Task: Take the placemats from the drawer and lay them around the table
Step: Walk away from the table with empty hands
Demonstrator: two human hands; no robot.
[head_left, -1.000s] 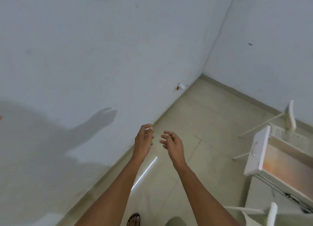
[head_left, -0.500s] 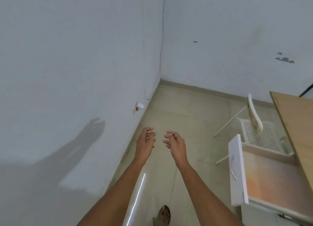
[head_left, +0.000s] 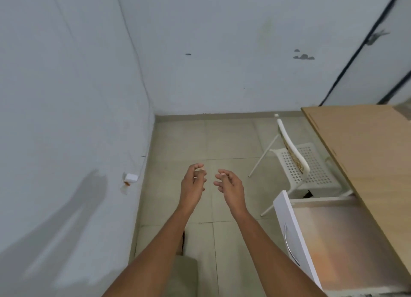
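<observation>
My left hand (head_left: 193,186) and my right hand (head_left: 231,187) are held out side by side over the tiled floor, fingers loosely curled and apart, holding nothing. At the lower right a white drawer (head_left: 293,232) with a curved metal handle stands pulled out from under the wooden table (head_left: 364,154). Inside the drawer lies a flat, pale orange sheet (head_left: 340,252), blurred, possibly a placemat. Both hands are well left of the drawer front.
A white perforated chair (head_left: 304,165) stands tucked at the table's left edge, beyond the drawer. White walls meet at a corner ahead. A small white fitting (head_left: 130,178) sits low on the left wall. Black cables (head_left: 355,51) run up the wall at the right.
The view has swung to the right: the table, chair and open drawer have come further into sight. My hands keep the same curled, empty pose in front of me.
</observation>
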